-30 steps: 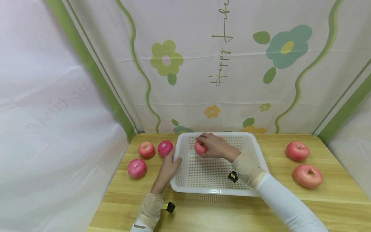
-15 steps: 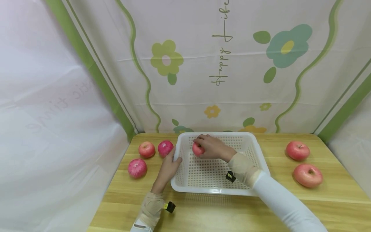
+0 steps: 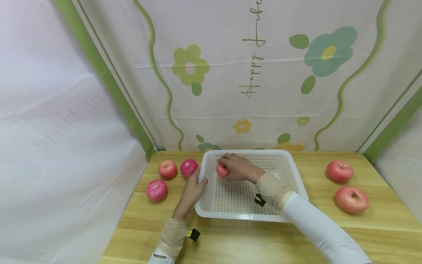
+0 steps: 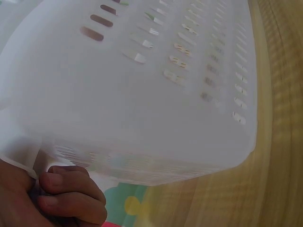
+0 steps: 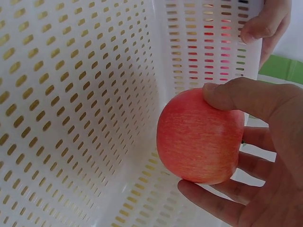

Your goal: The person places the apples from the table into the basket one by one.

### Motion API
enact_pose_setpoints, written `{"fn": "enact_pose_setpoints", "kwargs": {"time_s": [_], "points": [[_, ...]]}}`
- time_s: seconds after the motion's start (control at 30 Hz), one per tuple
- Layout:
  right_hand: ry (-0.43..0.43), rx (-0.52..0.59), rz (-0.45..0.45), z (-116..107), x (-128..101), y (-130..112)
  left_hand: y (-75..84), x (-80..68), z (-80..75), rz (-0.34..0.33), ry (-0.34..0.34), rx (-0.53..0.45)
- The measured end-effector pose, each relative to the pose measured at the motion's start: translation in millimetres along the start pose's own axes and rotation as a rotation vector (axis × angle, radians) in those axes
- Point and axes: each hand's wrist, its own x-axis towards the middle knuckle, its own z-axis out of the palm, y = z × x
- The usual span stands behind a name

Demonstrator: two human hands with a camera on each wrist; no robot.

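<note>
A red apple [image 5: 201,137] is gripped between the thumb and fingers of my right hand [image 3: 239,168], inside the white plastic basket [image 3: 250,217] near its left back corner. In the right wrist view the apple is close to the perforated basket walls; whether it touches the bottom I cannot tell. My left hand [image 3: 191,190] grips the basket's left rim, thumb on the inner side and fingers outside. Its curled fingers [image 4: 75,198] show under the rim in the left wrist view. Just beyond that hand lies a dark pink onion-like ball [image 3: 189,168].
Left of the basket, a red apple [image 3: 167,169] and a pink striped onion-like ball [image 3: 156,190] lie on the wooden table [image 3: 138,234]. Two larger red apples [image 3: 340,171] sit at the right. A printed curtain [image 3: 217,106] hangs behind the table's back edge.
My right hand has moved a little left inside the basket, carrying the apple closer to the left wall. My left hand keeps its hold on the rim.
</note>
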Motion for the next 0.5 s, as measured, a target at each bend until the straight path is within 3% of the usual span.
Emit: {"fn": "enact_pose_setpoints", "kwargs": {"time_s": [0.5], "points": [[-0.019,-0.026,-0.016,8.0,6.6,-6.1,-1.5,0.6,0.6,0.002,0.006,0.01]]}}
